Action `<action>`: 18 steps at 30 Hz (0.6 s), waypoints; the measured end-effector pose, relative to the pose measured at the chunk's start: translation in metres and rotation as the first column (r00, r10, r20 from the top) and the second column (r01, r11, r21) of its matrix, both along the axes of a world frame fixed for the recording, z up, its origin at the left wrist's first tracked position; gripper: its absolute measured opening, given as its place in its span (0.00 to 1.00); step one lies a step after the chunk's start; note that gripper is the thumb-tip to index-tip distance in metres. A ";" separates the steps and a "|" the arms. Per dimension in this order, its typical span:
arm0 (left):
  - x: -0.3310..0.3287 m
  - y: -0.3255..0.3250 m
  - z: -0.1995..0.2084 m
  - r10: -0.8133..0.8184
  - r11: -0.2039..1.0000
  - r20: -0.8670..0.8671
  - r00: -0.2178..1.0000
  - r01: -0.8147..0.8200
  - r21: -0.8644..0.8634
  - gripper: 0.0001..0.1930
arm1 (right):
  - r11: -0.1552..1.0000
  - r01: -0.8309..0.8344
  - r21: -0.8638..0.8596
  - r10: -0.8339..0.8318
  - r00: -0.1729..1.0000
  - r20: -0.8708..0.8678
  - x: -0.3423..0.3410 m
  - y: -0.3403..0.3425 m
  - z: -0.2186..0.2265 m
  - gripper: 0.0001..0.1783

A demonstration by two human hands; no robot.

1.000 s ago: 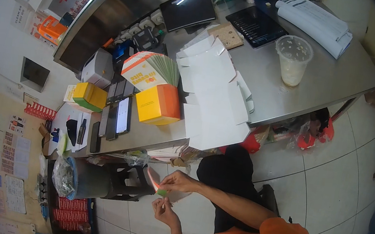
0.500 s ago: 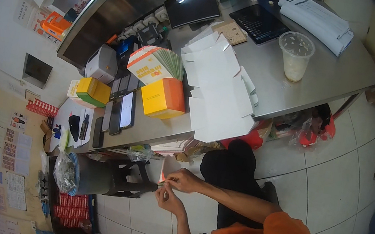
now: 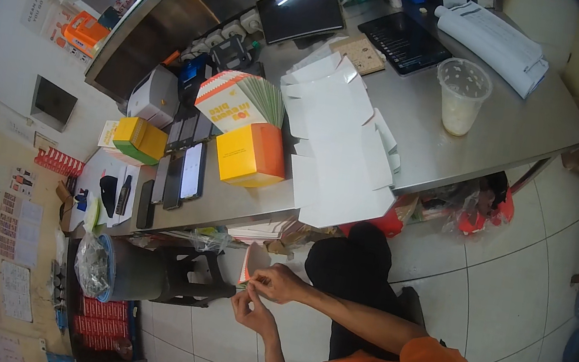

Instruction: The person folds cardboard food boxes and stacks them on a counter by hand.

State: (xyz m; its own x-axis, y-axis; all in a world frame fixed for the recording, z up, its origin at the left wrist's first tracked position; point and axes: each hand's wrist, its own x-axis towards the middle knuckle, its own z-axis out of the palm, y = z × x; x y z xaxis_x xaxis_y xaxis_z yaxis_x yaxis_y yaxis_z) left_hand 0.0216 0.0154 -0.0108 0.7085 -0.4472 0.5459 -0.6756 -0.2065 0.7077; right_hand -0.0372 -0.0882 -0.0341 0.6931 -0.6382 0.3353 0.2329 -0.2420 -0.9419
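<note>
Low in front of me, past the table's near edge, my right hand [image 3: 278, 284] pinches a small paper food carton [image 3: 258, 259], white inside with an orange-red edge. My left hand [image 3: 254, 315] is just below, its fingertips closed together at the carton's lower edge; the exact grip is too small to make out. On the steel table [image 3: 413, 154] above lies a long stack of flat white carton blanks [image 3: 332, 142]. Left of the stack stand a yellow-and-orange box [image 3: 244, 155] and a fanned pile of printed cartons [image 3: 230, 105].
A clear plastic cup [image 3: 460, 98], a black tablet [image 3: 405, 41] and a rolled white plastic packet [image 3: 493, 45] sit on the table's right part. Several phones [image 3: 191, 170] lie to the left. Under the left end stand a black stool [image 3: 196, 279] and a lined bin [image 3: 130, 271].
Both hands and the carton have shifted slightly left in the picture, and the whole view has turned a little. My left hand's fingers sit a bit further from the right hand's.
</note>
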 end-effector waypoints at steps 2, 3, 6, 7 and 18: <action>0.001 -0.001 -0.001 0.010 1.000 -0.041 0.999 -0.009 0.009 0.09 | 1.000 -0.008 -0.002 0.008 1.000 0.022 -0.002 0.000 0.003 0.10; 0.001 -0.002 -0.002 0.013 1.000 -0.053 0.999 -0.013 0.012 0.10 | 1.000 -0.011 -0.007 0.012 0.999 0.034 -0.002 -0.001 0.004 0.11; -0.002 -0.002 -0.004 0.030 1.000 -0.093 0.995 -0.029 0.011 0.10 | 0.996 -0.093 0.017 0.093 0.995 -0.026 -0.004 -0.003 0.004 0.09; -0.005 -0.002 -0.005 0.037 0.999 -0.109 0.993 -0.037 0.005 0.11 | 0.995 -0.099 0.027 0.099 0.995 0.016 -0.003 -0.002 0.003 0.08; 0.040 0.008 -0.001 -0.107 0.992 -0.553 0.826 0.047 -0.121 0.10 | 0.890 -0.372 0.262 0.304 0.915 0.265 0.005 -0.001 -0.009 0.15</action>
